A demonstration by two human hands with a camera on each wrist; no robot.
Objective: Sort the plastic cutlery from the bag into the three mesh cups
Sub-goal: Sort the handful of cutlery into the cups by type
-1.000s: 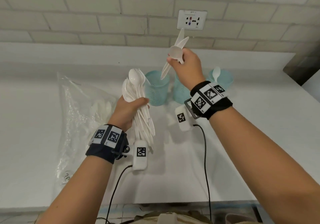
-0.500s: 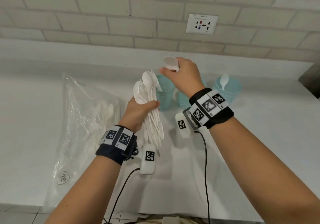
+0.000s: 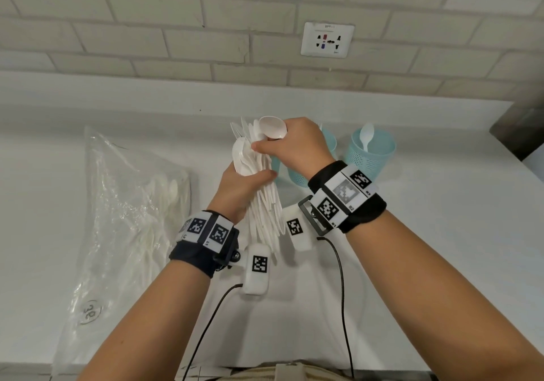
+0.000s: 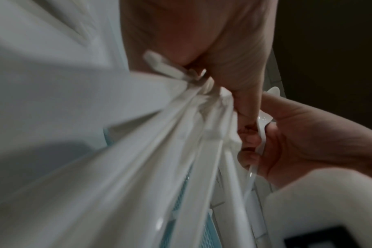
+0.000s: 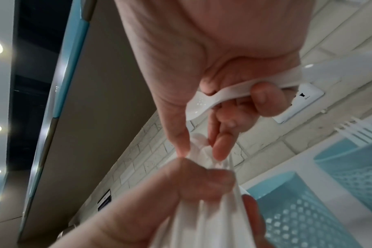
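The right hand has dropped from up by the socket back onto the bundle, a spoon tucked in its curled fingers while thumb and forefinger pinch another piece. The left hand stays clamped round the bundle. So it is gathering, not dropping yet. Cups stand just beyond the right hand; the bag lies left of the left hand on the bench.

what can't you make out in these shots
- Third mesh cup: head view, hidden behind the right hand and the cutlery bundle gripped by the left hand.
- Bundle's count and types: left wrist view, blurred.
- Contents of the plastic bag: head view, too faint.
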